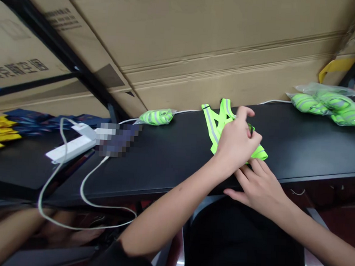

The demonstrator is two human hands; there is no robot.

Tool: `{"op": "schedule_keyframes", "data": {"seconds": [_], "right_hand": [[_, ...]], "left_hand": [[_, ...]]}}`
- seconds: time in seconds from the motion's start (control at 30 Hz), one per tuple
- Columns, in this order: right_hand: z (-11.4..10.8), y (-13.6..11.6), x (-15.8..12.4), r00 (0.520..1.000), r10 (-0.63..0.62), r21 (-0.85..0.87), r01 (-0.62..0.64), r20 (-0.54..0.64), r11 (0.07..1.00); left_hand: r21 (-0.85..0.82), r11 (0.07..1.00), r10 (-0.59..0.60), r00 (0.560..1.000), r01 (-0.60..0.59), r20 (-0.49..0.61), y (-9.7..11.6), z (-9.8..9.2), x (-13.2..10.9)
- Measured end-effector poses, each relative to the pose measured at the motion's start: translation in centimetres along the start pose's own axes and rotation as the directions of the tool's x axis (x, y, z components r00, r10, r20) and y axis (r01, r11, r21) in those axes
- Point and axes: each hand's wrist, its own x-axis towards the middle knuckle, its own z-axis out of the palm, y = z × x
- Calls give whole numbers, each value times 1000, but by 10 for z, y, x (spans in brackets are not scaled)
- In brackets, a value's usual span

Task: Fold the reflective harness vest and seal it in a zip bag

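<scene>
A neon yellow reflective vest (225, 118) lies partly folded on a black worktop (169, 164). The left hand (235, 142) curls its fingers, pinching a fold of the vest, while the right hand (256, 190) spreads its fingers against the lower edge. One bagged vest bundle (156, 116) sits left, more bagged bundles (329, 104) right.

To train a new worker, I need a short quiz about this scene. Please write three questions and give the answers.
1. True or false: the left hand is on the neon-yellow reflective vest, above the right hand.
2. What lies on the black table left of the vest? A) a white power strip B) a stapler C) a mug
3. How many plastic-wrapped green bundles lie alone, left of the vest?

Key: 1 true; 2 A; 3 one
</scene>
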Motion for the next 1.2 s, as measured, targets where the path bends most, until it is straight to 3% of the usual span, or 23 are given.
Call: {"op": "schedule_keyframes", "data": {"seconds": [0.07, 0.17, 0.23, 0.3, 0.4, 0.5, 0.6, 0.7, 0.83, 0.93, 1.07, 1.2], "right_hand": [[1, 1, -1, 1000, 2, -5, -2, -1, 1000], [1, 0, -2, 1000, 7, -3, -7, -17, 1000], [1, -1, -3, 1000, 19, 34, -19, -12, 999], [-3, 1, -4, 999, 20, 125, -16, -28, 992], [-12, 13, -6, 980, 30, 341, 40, -198, 939], [-22, 33, -7, 934, 136, 351, -11, -332, 936], [-26, 51, -8, 961, 189, 255, -135, -201, 957], [-24, 60, -12, 988, 155, 291, -146, -7, 945], [-23, 62, -18, 981, 105, 267, -146, 163, 953], [-23, 61, -21, 977, 51, 212, -95, 205, 973], [-21, 59, -20, 982, 15, 152, -44, 186, 987], [-20, 55, -15, 981, -40, 142, 12, 191, 990]], "left_hand": [[19, 1000, 19, 970, -24, 241, -5, 5, 5], [14, 998, 44, 843, -61, 536, -14, 5, 9], [28, 996, 46, 771, -83, 635, -19, 2, 10], [62, 991, 48, 739, -121, 672, -21, 0, 10], [106, 978, 65, 742, -180, 668, -23, 0, 7], [106, 971, 91, 741, -214, 665, -23, 0, 4], [74, 972, 123, 747, -224, 653, -26, 0, 3], [50, 968, 166, 779, -245, 604, -31, -4, 2], [31, 931, 297, 803, -364, 517, -37, -17, -13], [149, 864, 382, 819, -480, 428, -41, -29, -39], [403, 836, 301, 925, -373, 232, -43, -44, -81], [422, 833, 284, 931, -358, 230, -44, -51, -108]]}}
